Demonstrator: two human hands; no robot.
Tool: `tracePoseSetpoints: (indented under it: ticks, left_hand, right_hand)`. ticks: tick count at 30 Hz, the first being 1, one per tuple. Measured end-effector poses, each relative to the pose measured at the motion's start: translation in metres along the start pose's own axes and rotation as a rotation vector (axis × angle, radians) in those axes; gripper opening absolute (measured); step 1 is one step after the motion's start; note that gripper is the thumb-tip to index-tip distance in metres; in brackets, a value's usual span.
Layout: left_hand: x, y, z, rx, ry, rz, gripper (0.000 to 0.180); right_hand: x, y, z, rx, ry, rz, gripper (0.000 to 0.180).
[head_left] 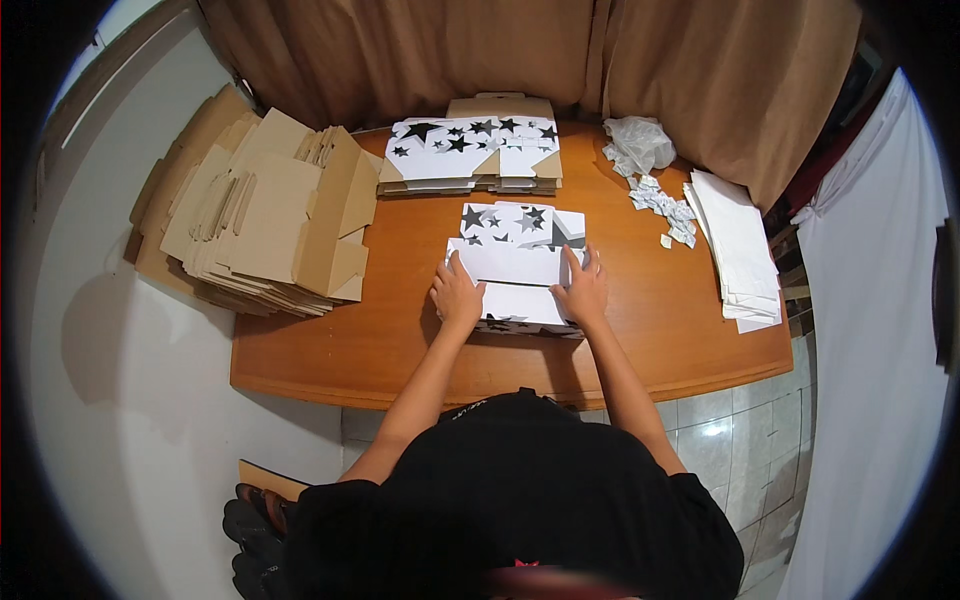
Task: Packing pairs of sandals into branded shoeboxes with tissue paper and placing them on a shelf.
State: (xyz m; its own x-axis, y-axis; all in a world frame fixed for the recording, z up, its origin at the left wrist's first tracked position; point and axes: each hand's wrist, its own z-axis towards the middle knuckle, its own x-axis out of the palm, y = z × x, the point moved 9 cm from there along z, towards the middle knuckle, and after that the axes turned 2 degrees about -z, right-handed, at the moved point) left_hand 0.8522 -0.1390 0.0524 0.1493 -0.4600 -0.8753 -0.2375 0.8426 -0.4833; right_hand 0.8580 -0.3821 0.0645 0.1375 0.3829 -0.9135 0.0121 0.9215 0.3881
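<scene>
A white cardboard box (515,264) printed with black and grey stars sits in the middle of the table in front of me. Its star-printed flap stands at the far side, and a dark slit runs across its plain white top. My left hand (459,298) grips the left side, thumb over the top edge. On the opposite side, my right hand (586,290) holds the box the same way, its fingers along the right wall. The undersides of both hands are hidden.
Flattened brown cardboard boxes (255,215) are piled at the left. Star-printed flat boxes (470,150) lie stacked at the back. To the right are a clear plastic bag (642,143), small white packets (662,205) and a stack of white sheets (735,245) on the wooden table (400,350).
</scene>
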Motion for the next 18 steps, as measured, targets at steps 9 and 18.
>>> tracePoseSetpoints:
  ticks: [9, 18]
  left_hand:
    - [0.01, 0.056, 0.017, -0.041, 0.07, -0.381, 0.083]
    - [0.053, 0.094, -0.061, -0.512, 0.72, -0.966, 0.09]
  right_hand:
    - [-0.009, 0.001, -0.004, -0.034, -0.092, 0.033, 0.076]
    - [0.004, -0.052, 0.014, 0.279, -0.086, 0.437, 0.072]
